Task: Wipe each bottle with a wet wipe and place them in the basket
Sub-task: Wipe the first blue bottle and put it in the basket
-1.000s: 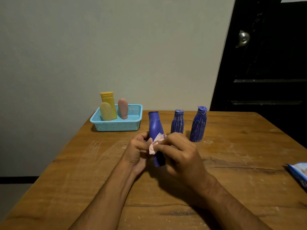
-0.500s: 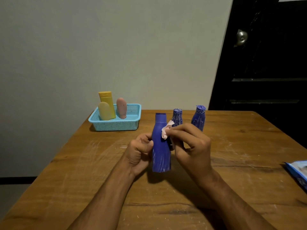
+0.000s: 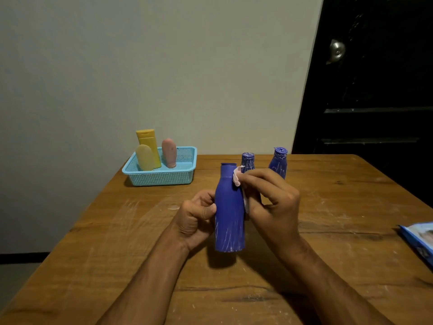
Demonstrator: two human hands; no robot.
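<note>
wood table | left hand grips blue bottle upright | right hand pinches wet wipe against its neck

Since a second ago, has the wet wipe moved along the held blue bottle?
Yes. The wet wipe has moved from mid-body up to the neck of the blue bottle, nearer the two standing bottles behind.
</note>
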